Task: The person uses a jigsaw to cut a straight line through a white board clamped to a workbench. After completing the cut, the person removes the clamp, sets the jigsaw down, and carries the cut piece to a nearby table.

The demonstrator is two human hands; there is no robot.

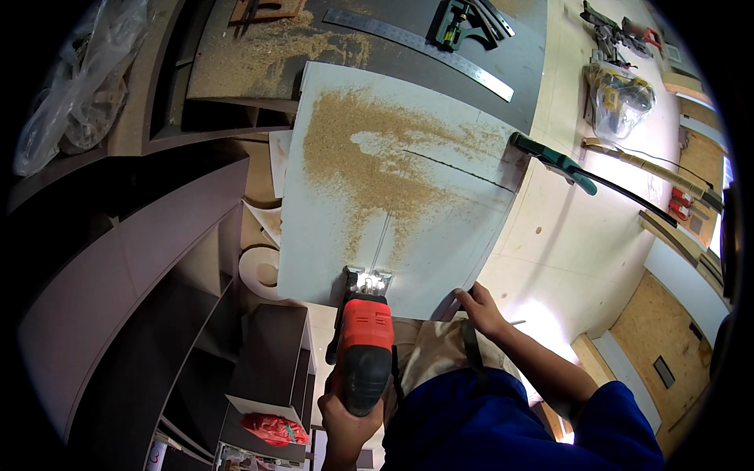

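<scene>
My left hand (350, 428) is wrapped round the grip of a red and black jigsaw (367, 334). The saw's metal shoe rests at the near edge of a white board (314, 259), and a light shines at its front. A straight line runs away from the shoe into a patch of sawdust (353, 149). Farther off, a dark jagged slit (459, 170) crosses the board towards its right edge. My right hand (481, 311) grips the board's near right corner, thumb on top. The blade is hidden.
A green-handled clamp (558, 162) sits at the board's right edge. On the grey surface beyond lie a steel ruler (416, 51), a green-and-black tool (463, 27) and pliers (253, 12). Dark cabinets (141, 228) stand left; a bagged yellow tool (620, 98) lies right.
</scene>
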